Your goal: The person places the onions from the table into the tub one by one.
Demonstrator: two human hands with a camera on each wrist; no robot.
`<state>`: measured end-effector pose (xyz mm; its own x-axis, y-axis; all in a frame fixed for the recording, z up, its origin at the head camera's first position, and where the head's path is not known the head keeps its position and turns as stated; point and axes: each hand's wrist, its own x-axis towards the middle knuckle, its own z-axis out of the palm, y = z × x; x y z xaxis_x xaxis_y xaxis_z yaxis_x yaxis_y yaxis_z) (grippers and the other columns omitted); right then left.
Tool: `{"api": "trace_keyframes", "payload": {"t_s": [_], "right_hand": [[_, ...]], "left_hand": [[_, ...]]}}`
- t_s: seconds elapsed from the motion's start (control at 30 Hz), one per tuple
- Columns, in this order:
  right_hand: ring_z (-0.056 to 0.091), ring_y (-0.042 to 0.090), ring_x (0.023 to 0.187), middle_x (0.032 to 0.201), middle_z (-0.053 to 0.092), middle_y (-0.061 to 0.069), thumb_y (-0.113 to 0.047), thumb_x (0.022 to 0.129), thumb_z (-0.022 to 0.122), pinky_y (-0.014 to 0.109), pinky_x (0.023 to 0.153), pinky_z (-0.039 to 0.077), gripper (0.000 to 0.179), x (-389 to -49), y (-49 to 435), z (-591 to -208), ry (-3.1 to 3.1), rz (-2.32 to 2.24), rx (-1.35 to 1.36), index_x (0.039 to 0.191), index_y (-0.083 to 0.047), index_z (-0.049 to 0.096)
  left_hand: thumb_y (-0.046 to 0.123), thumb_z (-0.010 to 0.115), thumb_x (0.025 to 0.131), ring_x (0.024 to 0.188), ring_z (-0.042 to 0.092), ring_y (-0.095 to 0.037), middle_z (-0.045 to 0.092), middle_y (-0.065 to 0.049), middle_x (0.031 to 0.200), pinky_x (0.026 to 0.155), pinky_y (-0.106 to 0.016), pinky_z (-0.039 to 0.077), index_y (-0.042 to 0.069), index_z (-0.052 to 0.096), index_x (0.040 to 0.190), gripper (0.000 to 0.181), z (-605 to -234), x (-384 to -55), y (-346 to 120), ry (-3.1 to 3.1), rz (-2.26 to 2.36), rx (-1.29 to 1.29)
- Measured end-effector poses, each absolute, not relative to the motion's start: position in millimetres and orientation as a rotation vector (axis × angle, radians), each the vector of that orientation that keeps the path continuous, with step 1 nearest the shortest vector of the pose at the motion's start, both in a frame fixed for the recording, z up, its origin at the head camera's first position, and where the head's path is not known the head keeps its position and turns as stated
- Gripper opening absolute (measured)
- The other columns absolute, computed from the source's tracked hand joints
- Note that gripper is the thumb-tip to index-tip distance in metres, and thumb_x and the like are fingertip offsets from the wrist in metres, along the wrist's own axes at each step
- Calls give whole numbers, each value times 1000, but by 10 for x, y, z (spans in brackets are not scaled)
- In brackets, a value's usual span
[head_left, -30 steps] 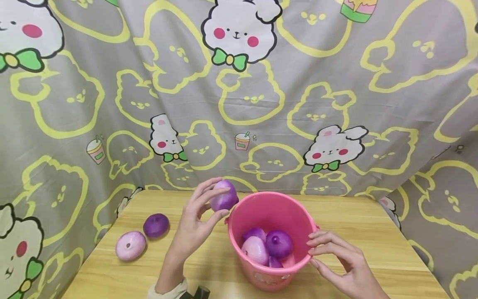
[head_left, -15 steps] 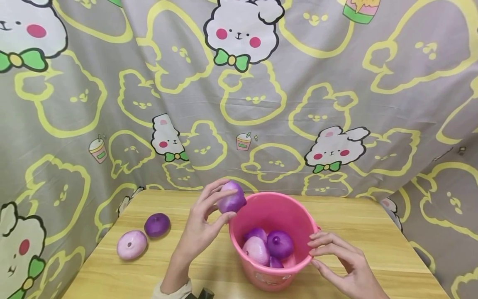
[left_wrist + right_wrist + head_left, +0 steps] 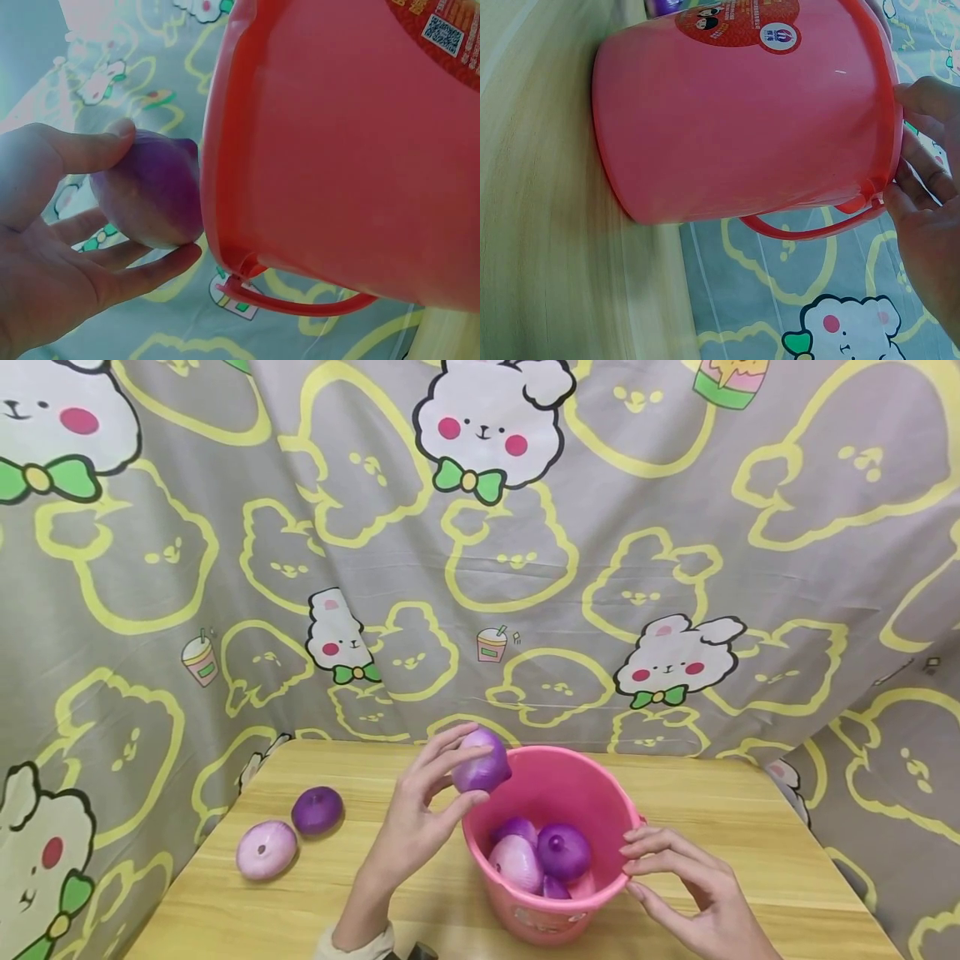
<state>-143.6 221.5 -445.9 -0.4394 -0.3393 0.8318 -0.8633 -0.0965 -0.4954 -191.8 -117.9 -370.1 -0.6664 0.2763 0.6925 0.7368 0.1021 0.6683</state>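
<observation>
In the head view my left hand [image 3: 420, 818] pinches a purple onion [image 3: 483, 762] between thumb and fingers, at the left rim of a pink bucket [image 3: 555, 922]. From the left wrist the held onion [image 3: 154, 191] shows just outside the bucket's rim, its pointed tip toward the bucket. My right hand [image 3: 693, 889] holds the bucket's right rim with thumb and fingertips; the right wrist view shows that hand [image 3: 930, 157] at the rim beside the handle's joint. Inside the bucket lie several onions, among them a dark purple one [image 3: 562, 852] and a paler one [image 3: 516, 864].
On the left of the wooden table [image 3: 405, 910] lie a pale onion [image 3: 267, 850] and a dark purple onion [image 3: 318, 811], side by side. A grey cartoon-print curtain [image 3: 525, 585] hangs behind the table and at both sides. The bucket's handle [image 3: 810, 231] hangs down its far side.
My left hand has moved right with the onion, from left of the bucket to its left rim. My right hand stays at the right rim. The view has shifted slightly.
</observation>
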Motion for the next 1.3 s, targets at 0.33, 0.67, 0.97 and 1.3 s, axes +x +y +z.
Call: {"api": "trace_keyframes", "payload": {"t_s": [0.33, 0.67, 0.97, 1.3], "right_hand": [[55, 32, 126, 120, 63, 25, 23, 77, 75, 30, 108, 48, 37, -1431, 2222, -4459, -1746, 1560, 1299, 110, 10, 69], [55, 31, 126, 120, 63, 25, 24, 76, 75, 30, 107, 48, 37, -1426, 2221, -4462, -1754, 1562, 1290, 110, 10, 69], [55, 31, 127, 120, 63, 25, 24, 76, 74, 30, 107, 48, 38, -1426, 2224, -4465, -1757, 1567, 1288, 111, 9, 69], [55, 31, 128, 120, 63, 25, 25, 76, 74, 31, 107, 48, 39, -1419, 2233, -4468, -1774, 1573, 1277, 111, 9, 69]], "left_hand": [[3, 78, 90, 125, 58, -29, 52, -7, 149, 94, -40, 58, 13, 69, 132, 44, -3717, -1901, -1126, -2035, -1560, -997], [4, 78, 90, 127, 57, -30, 53, -9, 149, 90, -39, 60, 13, 69, 132, 44, -3723, -1895, -1079, -2030, -1523, -1041], [9, 79, 91, 127, 58, -29, 53, -8, 150, 86, -37, 61, 16, 69, 133, 44, -3724, -1862, -1049, -2065, -1526, -1034], [7, 80, 89, 135, 54, -28, 52, -6, 151, 100, -40, 55, 17, 70, 131, 44, -3758, -1865, -975, -2077, -1482, -1098]]}}
